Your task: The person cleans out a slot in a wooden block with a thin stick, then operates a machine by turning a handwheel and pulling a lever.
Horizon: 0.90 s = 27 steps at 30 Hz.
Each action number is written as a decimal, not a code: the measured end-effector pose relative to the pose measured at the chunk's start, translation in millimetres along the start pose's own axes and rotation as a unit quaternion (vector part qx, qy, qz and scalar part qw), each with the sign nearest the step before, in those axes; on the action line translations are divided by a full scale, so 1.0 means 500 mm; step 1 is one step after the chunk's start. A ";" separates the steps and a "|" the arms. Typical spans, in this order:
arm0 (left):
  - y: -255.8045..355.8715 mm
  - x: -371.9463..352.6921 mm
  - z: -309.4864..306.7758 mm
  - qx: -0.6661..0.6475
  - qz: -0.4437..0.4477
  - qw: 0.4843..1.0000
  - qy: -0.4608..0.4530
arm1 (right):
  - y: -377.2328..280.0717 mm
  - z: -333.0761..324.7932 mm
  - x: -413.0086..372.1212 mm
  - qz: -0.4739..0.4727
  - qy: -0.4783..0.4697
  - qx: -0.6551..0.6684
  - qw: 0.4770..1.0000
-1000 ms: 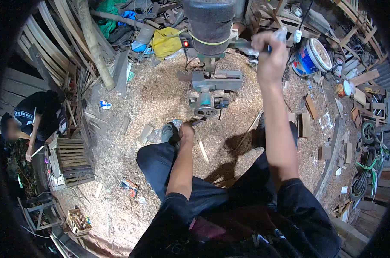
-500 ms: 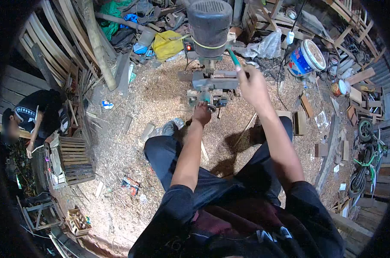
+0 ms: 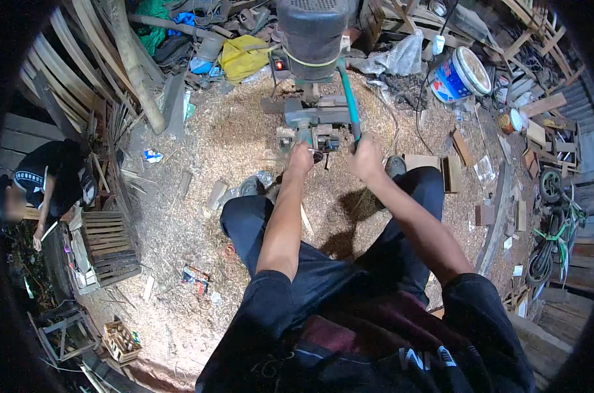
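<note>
In front of me stands a drill-press-like machine with a dark motor housing on top. My right hand is closed around the dark end of its long green lever, which slants down on the machine's right side. My left hand is wrapped around a handle at the front of the vise, beside a small handwheel; fingers partly hide that handle. A wooden piece lies across the machine's bed under the head. The tool tip is hard to make out.
Wood shavings cover the floor. Left, another person bends beside a slatted crate, holding a pale stick. A paint bucket and an open wooden box stand right. A cable hangs near the bucket.
My right hand has drawn the green lever down and toward me, so more of its length shows. My left hand stays at the vise handle. The view has shifted slightly.
</note>
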State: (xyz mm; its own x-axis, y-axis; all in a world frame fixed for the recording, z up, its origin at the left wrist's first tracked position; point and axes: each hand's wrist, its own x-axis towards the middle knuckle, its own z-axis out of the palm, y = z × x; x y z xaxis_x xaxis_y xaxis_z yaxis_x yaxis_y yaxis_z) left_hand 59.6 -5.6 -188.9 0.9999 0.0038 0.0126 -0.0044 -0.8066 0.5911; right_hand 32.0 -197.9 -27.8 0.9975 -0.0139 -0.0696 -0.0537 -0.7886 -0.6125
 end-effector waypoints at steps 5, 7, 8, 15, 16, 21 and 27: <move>-0.001 -0.009 0.007 0.002 0.010 0.999 0.043 | 0.079 0.134 -0.004 -0.010 0.065 0.030 0.997; -0.004 -0.009 0.008 -0.055 0.015 0.997 0.047 | 0.100 0.166 0.008 0.016 0.046 0.032 0.998; -0.006 -0.014 0.010 -0.061 0.020 0.997 0.052 | 0.112 0.182 0.010 0.032 0.037 0.034 0.998; 0.016 -0.010 -0.015 -0.065 0.029 0.995 0.072 | 0.212 0.312 0.054 0.034 0.061 0.032 0.997; 0.016 -0.013 -0.012 -0.065 0.027 0.995 0.072 | 0.217 0.316 0.055 0.026 0.071 0.035 0.996; 0.022 -0.020 -0.011 -0.061 0.018 0.995 0.074 | 0.226 0.336 0.064 0.012 0.094 0.075 0.993; 0.016 -0.060 0.001 -0.086 0.030 0.986 0.142 | 0.191 0.275 0.040 -0.031 0.085 0.125 0.988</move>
State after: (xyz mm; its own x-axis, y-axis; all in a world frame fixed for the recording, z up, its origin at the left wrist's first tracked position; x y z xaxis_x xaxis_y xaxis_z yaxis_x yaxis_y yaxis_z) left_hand 29.7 -12.5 -185.0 0.9538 0.1450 0.2631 -0.0897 -0.6984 0.7101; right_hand 40.7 -189.2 -196.0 0.9913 -0.0900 0.0956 0.0202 -0.6149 -0.7884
